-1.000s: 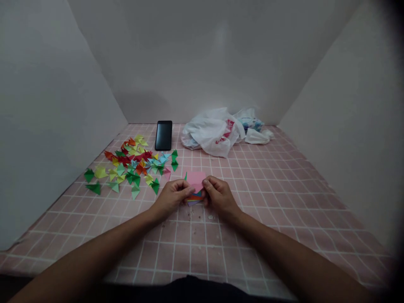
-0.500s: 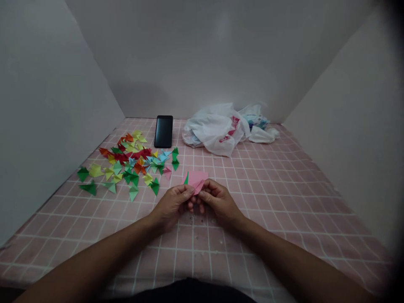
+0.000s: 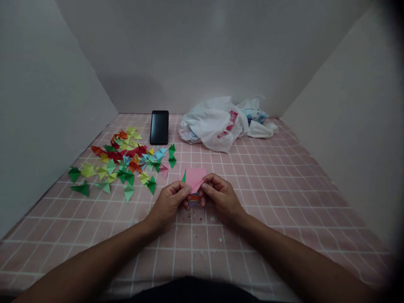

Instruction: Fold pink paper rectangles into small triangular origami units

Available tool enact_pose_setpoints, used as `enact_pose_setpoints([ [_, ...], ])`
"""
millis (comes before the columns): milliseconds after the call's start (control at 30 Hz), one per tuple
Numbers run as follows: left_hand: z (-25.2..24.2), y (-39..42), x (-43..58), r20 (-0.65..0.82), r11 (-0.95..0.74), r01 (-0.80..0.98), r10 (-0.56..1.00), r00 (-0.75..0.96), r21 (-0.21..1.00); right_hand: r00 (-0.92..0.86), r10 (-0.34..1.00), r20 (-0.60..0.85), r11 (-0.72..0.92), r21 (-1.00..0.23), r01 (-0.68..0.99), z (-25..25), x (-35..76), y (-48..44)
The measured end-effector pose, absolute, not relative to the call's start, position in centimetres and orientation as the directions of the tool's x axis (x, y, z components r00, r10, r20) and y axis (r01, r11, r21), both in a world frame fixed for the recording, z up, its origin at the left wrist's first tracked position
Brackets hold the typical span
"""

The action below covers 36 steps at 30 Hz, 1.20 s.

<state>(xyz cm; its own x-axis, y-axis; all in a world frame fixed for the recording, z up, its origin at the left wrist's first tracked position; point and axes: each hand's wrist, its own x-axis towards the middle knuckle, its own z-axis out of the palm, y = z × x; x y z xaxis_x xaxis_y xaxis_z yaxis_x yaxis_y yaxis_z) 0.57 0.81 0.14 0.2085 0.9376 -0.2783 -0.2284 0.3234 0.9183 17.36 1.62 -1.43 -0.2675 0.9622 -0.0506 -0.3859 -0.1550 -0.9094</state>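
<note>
My left hand (image 3: 169, 205) and my right hand (image 3: 221, 198) meet at the middle of the mat, and their fingers pinch a pink paper square (image 3: 195, 177) from both sides. A diagonal crease or fold shows across the pink paper. Below it, partly hidden by my fingers, is a small stack of coloured paper (image 3: 193, 200) in orange, blue and yellow. A green paper tip (image 3: 184, 176) sticks up at the pink square's left edge. Whether my hands also hold the stack, I cannot tell.
Left of my hands lies a scattered pile of folded paper triangles (image 3: 123, 162) in many colours. A black smartphone (image 3: 159, 127) and a white plastic bag (image 3: 214, 126) stand at the back of the pink grid mat (image 3: 261, 219). Paper crumbs (image 3: 212, 219) lie near my hands, with white walls (image 3: 341, 126) around.
The view has tilted and shifted slightly, so everything sits higher and further left. My hands remain together on the pink paper, and the coloured stack shows more below it than half a second ago.
</note>
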Motion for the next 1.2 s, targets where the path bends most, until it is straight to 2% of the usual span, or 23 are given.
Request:
enact_pose_setpoints([
  [267, 0.17, 0.91, 0.07, -0.25, 0.282, -0.128, 0.943, 0.221, 0.951, -0.252, 0.965, -0.07, -0.149, -0.94, -0.307, -0.98, 17.8, 1.56],
  [433, 0.19, 1.01, 0.22, -0.324, 0.372, -0.254, 0.923, 0.209, 0.893, -0.19, 0.98, -0.059, -0.112, -0.953, -0.282, -0.96, 17.75, 1.44],
  [533, 0.32, 0.87, 0.37, -0.365, 0.434, -0.335, 0.896, 0.251, 0.836, -0.291, 0.956, -0.05, -0.133, -0.953, -0.272, -1.02, 17.32, 1.15],
  [633, 0.42, 0.66, 0.4, -0.376, 0.476, -0.339, 0.87, 0.32, 0.812, -0.382, 0.923, -0.039, -0.158, -0.945, -0.286, -1.03, 17.0, 0.85],
  [833, 0.19, 0.45, 0.32, -0.372, 0.485, -0.326, 0.859, 0.353, 0.811, -0.373, 0.927, -0.029, -0.134, -0.956, -0.261, -0.81, 17.07, 0.81],
  [1200, -0.15, 0.49, 0.19, -0.401, 0.562, -0.33, 0.802, 0.443, 0.759, -0.414, 0.909, -0.056, -0.19, -0.938, -0.291, -1.11, 17.02, 0.82],
])
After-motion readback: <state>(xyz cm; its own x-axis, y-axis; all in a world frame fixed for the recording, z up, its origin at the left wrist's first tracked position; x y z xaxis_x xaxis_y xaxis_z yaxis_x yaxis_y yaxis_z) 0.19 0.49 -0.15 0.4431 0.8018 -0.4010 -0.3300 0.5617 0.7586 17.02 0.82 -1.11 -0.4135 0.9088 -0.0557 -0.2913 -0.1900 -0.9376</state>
